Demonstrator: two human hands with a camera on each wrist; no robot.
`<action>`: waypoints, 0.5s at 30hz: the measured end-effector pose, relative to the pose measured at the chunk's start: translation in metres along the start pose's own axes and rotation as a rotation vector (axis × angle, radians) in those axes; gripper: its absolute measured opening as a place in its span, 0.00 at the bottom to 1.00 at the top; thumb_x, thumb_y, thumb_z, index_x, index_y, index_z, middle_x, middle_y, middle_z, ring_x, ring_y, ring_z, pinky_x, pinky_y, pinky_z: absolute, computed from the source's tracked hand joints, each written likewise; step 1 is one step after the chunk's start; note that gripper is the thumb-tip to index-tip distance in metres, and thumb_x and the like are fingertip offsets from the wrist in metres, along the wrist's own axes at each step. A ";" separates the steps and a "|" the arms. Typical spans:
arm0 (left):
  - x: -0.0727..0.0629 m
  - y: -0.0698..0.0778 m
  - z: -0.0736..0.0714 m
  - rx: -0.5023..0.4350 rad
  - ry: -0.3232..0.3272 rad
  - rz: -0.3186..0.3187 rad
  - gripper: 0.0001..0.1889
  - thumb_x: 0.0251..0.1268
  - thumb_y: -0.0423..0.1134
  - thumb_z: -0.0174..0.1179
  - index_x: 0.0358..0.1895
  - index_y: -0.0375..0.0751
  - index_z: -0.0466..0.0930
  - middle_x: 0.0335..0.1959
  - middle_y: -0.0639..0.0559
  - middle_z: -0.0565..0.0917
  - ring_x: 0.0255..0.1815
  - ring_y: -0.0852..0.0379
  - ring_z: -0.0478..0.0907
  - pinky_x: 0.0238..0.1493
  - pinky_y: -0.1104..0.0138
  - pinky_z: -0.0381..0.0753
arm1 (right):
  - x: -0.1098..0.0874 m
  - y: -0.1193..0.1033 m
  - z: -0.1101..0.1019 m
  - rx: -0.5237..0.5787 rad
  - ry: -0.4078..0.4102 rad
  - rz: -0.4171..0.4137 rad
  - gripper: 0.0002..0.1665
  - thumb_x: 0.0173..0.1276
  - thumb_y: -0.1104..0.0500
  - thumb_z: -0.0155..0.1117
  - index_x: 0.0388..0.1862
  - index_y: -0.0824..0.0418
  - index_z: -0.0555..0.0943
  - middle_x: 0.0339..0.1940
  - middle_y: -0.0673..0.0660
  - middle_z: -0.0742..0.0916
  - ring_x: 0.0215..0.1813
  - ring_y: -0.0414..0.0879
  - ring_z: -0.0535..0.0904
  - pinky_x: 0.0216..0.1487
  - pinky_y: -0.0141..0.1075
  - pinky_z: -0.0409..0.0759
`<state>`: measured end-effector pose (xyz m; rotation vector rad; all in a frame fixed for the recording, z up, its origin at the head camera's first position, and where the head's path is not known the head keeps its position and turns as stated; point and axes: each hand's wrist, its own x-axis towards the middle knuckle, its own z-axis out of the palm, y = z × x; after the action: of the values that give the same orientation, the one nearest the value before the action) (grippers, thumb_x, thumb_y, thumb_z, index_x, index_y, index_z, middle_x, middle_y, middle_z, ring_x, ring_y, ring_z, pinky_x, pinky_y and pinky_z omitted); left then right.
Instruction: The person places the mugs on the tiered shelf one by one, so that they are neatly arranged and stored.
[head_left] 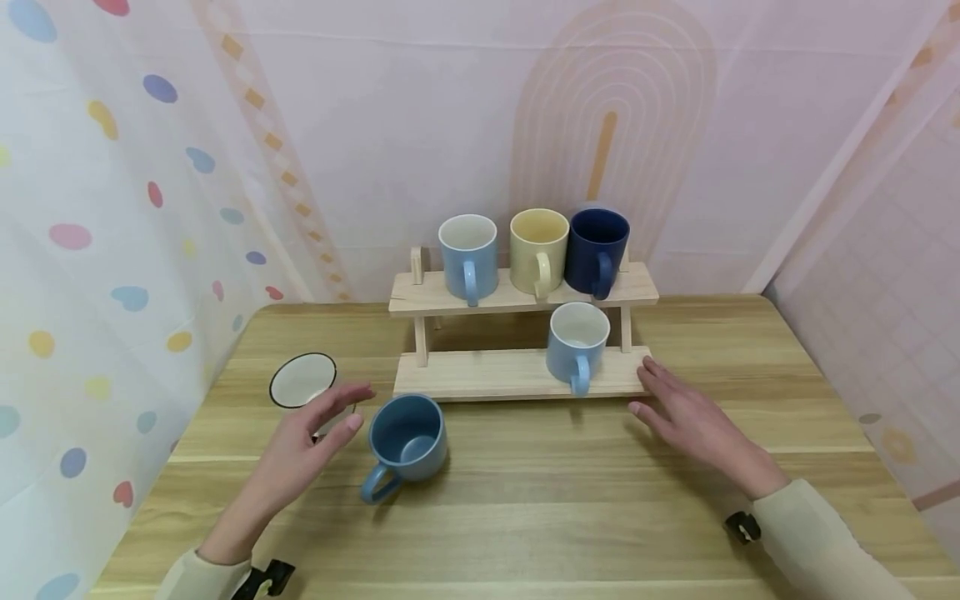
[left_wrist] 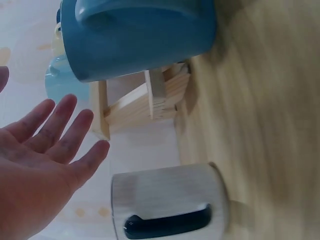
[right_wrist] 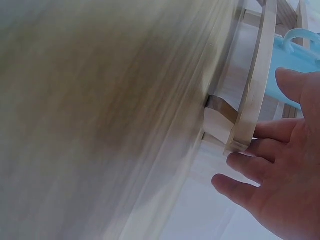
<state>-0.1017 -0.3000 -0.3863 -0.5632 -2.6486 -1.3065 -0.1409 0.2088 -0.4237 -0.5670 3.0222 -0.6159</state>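
Observation:
My left hand (head_left: 303, 446) hovers with spread fingers between a grey-blue mug (head_left: 408, 442) and a white mug with a black rim (head_left: 302, 379), holding neither. In the left wrist view the white mug (left_wrist: 165, 200) shows its dark handle, and the grey-blue mug (left_wrist: 140, 37) stands close. My right hand (head_left: 693, 425) is at the right end of the wooden rack's lower shelf (head_left: 480, 373). Its fingers (right_wrist: 250, 167) lie against the board's end (right_wrist: 242, 132) and seem to touch it. Nearby on that shelf sits a light-blue mug (head_left: 577, 342).
On the upper shelf (head_left: 420, 298) stand a light-blue mug (head_left: 470, 258), a cream mug (head_left: 538, 250) and a navy mug (head_left: 596, 250), handles facing front. The rack stands toward the back of the wooden table (head_left: 525, 517). Patterned curtains (head_left: 375, 125) hang behind and at the sides.

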 end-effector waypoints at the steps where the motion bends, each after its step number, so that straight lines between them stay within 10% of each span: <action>1: -0.003 -0.001 0.000 -0.013 -0.006 -0.003 0.18 0.80 0.35 0.56 0.68 0.44 0.77 0.63 0.47 0.83 0.67 0.65 0.75 0.61 0.80 0.72 | 0.000 0.000 0.000 0.000 0.000 -0.003 0.42 0.82 0.45 0.56 0.78 0.75 0.62 0.81 0.73 0.61 0.78 0.71 0.61 0.73 0.65 0.63; 15: -0.031 -0.022 0.007 -0.158 -0.063 -0.061 0.19 0.81 0.32 0.53 0.69 0.33 0.74 0.59 0.42 0.85 0.61 0.69 0.79 0.59 0.81 0.74 | 0.000 0.003 -0.002 0.003 -0.013 -0.033 0.40 0.81 0.49 0.58 0.77 0.76 0.63 0.81 0.74 0.60 0.76 0.72 0.64 0.70 0.65 0.67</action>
<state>-0.0812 -0.3151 -0.4158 -0.5562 -2.6473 -1.5517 -0.1423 0.2121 -0.4234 -0.6190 3.0052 -0.6150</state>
